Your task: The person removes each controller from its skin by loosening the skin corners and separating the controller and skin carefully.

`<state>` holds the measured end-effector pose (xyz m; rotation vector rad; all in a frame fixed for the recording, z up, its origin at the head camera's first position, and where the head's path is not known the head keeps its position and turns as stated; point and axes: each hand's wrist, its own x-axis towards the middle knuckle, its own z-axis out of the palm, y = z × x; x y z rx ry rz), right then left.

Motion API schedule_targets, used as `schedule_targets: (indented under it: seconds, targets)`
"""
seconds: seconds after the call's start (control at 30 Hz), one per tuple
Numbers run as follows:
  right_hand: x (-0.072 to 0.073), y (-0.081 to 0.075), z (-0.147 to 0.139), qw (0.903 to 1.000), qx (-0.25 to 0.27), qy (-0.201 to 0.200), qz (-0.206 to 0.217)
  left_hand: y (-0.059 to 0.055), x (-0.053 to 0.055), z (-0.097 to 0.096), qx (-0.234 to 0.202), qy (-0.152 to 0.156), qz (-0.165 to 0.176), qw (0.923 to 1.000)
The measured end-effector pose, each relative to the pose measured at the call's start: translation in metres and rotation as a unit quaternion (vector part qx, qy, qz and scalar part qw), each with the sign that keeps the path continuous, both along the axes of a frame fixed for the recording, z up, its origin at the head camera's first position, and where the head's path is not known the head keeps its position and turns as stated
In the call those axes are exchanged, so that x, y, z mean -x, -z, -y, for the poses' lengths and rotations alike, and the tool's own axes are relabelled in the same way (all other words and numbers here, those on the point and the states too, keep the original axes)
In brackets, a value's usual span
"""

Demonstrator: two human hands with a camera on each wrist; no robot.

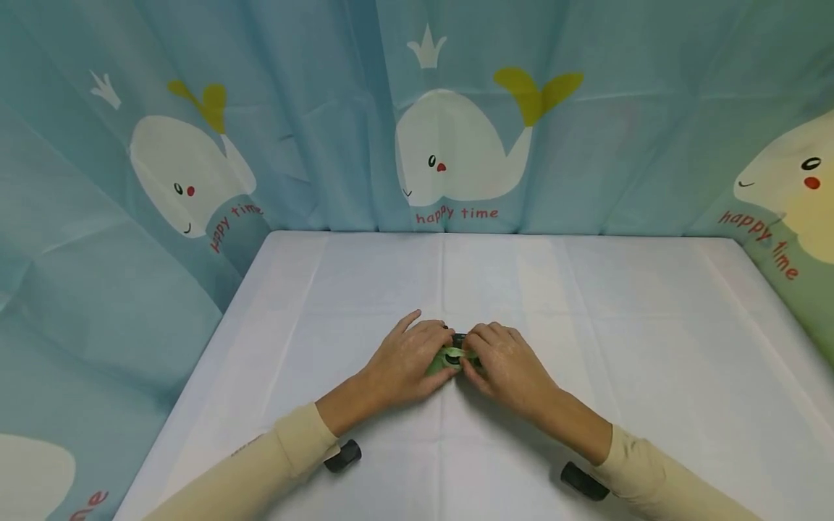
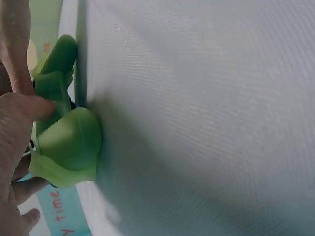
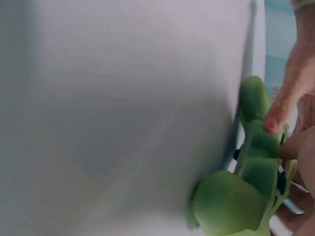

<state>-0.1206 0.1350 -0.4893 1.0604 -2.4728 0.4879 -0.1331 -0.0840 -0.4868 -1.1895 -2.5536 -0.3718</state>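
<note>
A light green, flexible-looking object [image 1: 438,362] with small black parts is held between both hands at the middle of the table. In the left wrist view this green object [image 2: 74,140] shows rounded lobes at its ends and a narrower middle, close against the tabletop. My left hand [image 1: 407,358] grips its left side, thumb at the near edge and fingers at the far side. The right hand [image 1: 511,362] pinches the right side and a pale green strip along the top. Fingers hide much of it. In the right wrist view, thumbs press the green object [image 3: 229,201] along its middle.
White cloth covers the table [image 1: 365,275]. A blue-green curtain [image 1: 326,145] printed with whales hangs behind and along the sides. A black cylindrical piece [image 1: 343,456] shows by the left cuff, and another black piece [image 1: 584,481] by the right cuff.
</note>
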Motion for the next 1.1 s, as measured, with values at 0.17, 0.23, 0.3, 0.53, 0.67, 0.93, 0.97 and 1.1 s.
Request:
schedule_targets:
  seconds: [0.17,0.23,0.3,0.53,0.67,0.93,0.97,1.1]
  targets:
    - [-0.005,0.004,-0.001,0.9977,0.010,-0.012,-0.065,0.000,0.003,-0.001,-0.009,0.020,0.008,0.9997]
    - [-0.006,0.004,-0.002,0.9974,0.019,-0.021,-0.066,-0.001,0.004,-0.001,-0.012,0.022,0.021,0.9995]
    - [-0.008,0.003,-0.003,0.9970,0.018,-0.028,-0.070,-0.003,0.004,-0.002,-0.011,0.025,0.031,0.9991]
    - [-0.014,0.000,-0.005,0.9889,-0.043,-0.054,-0.132,-0.007,0.004,-0.003,0.011,0.026,0.037,0.9989]
    - [-0.018,0.002,-0.005,0.9807,-0.076,-0.060,-0.170,-0.009,0.004,-0.005,0.032,0.021,0.038,0.9985]
    - [-0.008,-0.009,-0.020,0.9966,-0.021,-0.079,0.005,-0.012,0.000,-0.013,0.105,0.013,0.015,0.9942]
    - [-0.005,-0.013,-0.026,0.9946,0.011,-0.081,0.064,-0.012,-0.001,-0.013,0.107,0.008,0.014,0.9941]
    - [0.002,-0.021,-0.049,0.9738,0.081,-0.038,0.209,-0.013,-0.001,-0.014,0.113,-0.013,0.009,0.9935]
